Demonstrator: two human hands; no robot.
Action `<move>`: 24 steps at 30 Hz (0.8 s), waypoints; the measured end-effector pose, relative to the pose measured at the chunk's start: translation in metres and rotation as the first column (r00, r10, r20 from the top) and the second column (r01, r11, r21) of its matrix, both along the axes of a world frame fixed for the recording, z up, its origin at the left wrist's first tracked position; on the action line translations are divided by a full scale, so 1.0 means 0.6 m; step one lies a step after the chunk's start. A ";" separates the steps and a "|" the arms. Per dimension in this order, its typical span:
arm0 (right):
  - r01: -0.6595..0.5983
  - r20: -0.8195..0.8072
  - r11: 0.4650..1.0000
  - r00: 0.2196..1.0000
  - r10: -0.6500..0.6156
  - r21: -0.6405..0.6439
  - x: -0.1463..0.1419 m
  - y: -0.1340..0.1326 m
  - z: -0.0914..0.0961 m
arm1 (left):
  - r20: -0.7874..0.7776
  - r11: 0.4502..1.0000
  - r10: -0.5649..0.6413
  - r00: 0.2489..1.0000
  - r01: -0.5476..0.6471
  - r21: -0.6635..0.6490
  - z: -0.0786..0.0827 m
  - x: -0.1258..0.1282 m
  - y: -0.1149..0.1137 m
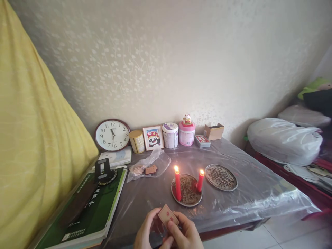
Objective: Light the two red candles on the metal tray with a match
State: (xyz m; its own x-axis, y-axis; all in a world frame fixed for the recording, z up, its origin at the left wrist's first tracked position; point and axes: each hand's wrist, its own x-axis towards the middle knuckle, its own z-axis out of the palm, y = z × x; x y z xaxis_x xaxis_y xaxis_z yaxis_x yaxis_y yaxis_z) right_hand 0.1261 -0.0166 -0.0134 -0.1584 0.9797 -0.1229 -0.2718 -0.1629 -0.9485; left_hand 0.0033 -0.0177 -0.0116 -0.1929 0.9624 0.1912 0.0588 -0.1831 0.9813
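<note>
Both my hands meet at the bottom centre around a small tan matchbox [168, 215] with a red print. My left hand [145, 230] curls around its left side, and my right hand [184, 232] pinches its lower right edge with the thumb on top. Just beyond them, a round metal plate [187, 200] carries two lit red candles: a taller one [177, 186] on the left and a shorter one [200, 181] on the right. The table [249, 193] is covered in clear plastic sheeting.
A second round metal plate [221, 177] lies right of the candles. A plastic bag [147, 166] with small items lies behind them. Clock [112, 135], tins, picture frame [153, 137] and boxes line the wall. Green books [88, 211] sit left, beside a yellow curtain [28, 145].
</note>
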 end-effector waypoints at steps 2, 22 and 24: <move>-0.015 0.031 1.000 0.999 0.015 -0.011 0.004 0.002 -0.013 | 0.111 0.997 -0.051 0.993 0.057 -0.055 0.006 -0.002 0.003; -0.062 0.606 0.896 0.757 -0.244 0.439 0.011 0.004 -0.061 | 0.320 0.980 -0.060 0.945 0.116 -0.161 0.003 -0.016 0.020; -0.037 0.593 0.888 0.756 -0.276 0.459 0.010 0.004 -0.063 | 0.339 0.985 -0.045 0.940 0.099 -0.142 0.000 -0.012 0.020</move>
